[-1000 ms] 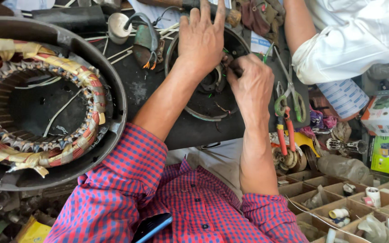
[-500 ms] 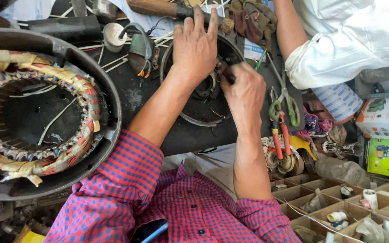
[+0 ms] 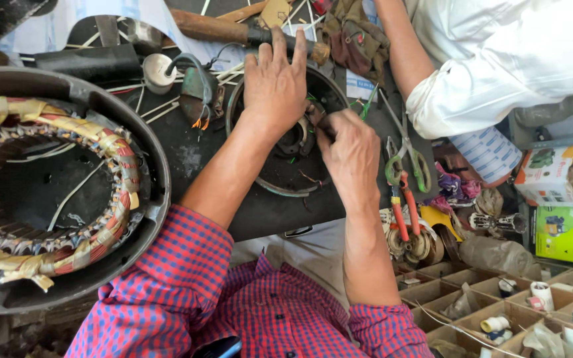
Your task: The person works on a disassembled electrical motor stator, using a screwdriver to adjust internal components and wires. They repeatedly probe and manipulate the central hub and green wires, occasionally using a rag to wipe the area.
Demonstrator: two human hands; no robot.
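Note:
My left hand (image 3: 276, 83) lies flat, fingers spread, on top of a round dark metal motor part (image 3: 280, 169) on the black worktop. My right hand (image 3: 347, 149) is bunched beside it at the part's right side, fingertips pinched on something small at the part's centre (image 3: 298, 140); what it grips is hidden by the fingers. Both forearms come from red checked sleeves (image 3: 167, 278).
A big motor stator with taped copper windings (image 3: 48, 199) fills the left. A wooden-handled tool (image 3: 227, 30) lies at the back. Scissors (image 3: 406, 149) and red-handled pliers (image 3: 402, 205) lie to the right. Another person in a white shirt (image 3: 499, 59) sits at top right. Compartment trays (image 3: 492, 305) are at bottom right.
The view has drifted slightly. My right hand has shifted a little toward the part's centre; my left hand stays pressed on the part.

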